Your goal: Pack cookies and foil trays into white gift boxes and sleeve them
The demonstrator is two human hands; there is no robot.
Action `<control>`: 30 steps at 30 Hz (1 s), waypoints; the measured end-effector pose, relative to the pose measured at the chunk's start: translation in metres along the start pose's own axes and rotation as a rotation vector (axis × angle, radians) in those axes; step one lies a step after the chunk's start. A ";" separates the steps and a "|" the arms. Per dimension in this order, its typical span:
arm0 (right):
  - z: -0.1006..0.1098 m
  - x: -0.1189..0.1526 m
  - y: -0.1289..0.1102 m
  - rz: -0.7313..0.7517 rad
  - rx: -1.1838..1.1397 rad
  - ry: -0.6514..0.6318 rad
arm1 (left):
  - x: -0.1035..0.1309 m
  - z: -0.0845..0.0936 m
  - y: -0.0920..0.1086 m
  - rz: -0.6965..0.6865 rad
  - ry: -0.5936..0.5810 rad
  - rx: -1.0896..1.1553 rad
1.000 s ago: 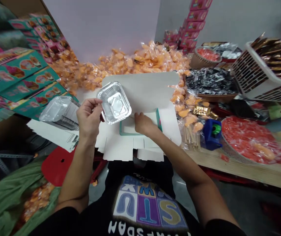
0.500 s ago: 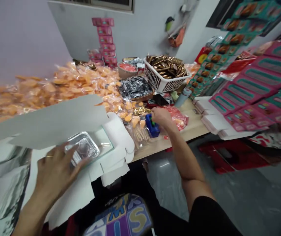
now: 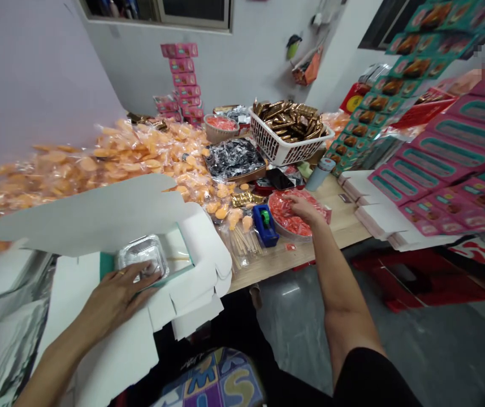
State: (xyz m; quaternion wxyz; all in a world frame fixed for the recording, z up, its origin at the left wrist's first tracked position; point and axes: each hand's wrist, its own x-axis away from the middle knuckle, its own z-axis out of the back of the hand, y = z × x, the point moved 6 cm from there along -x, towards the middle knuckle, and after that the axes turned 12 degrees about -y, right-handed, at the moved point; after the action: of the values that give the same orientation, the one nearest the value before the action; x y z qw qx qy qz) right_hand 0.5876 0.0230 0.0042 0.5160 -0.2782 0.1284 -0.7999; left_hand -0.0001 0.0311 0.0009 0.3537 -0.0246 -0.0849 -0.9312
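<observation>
An open white box [image 3: 200, 237] with a tall raised lid stands at the left. Inside it lies a foil tray [image 3: 151, 249]. My left hand [image 3: 119, 291] rests over the tray's near edge, fingers spread and holding nothing that shows. My right hand [image 3: 304, 208] reaches into a round basket of small red packets [image 3: 285, 217]; its fingers are partly bent among the packets, and what they hold, if anything, is too small to tell. Left of that basket stands a blue tape dispenser [image 3: 267, 229] with green tape, beside a bag of wooden sticks [image 3: 242, 242].
Orange wrapped pieces [image 3: 141, 147] are heaped at the back left. Behind are black packets [image 3: 236, 158] and a white basket [image 3: 285, 148] of gold-brown packets. A grey cup [image 3: 321, 172] stands near pink boxes [image 3: 437, 152]. Flat white cartons [image 3: 5, 316] lie at the left.
My right hand has moved right from the tape dispenser to the red packets. My left hand has shifted slightly right and down over the tray. The view has tilted a little.
</observation>
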 end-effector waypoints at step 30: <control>-0.071 -0.072 -0.199 0.229 0.495 -0.162 | -0.004 0.000 0.003 0.001 0.087 -0.038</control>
State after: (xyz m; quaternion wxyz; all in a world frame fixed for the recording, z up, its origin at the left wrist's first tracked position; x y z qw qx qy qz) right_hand 0.4186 0.1681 0.0223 0.6638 -0.1904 -0.0818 -0.7186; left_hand 0.0054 0.0314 0.0009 0.3569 0.0093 -0.0517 -0.9326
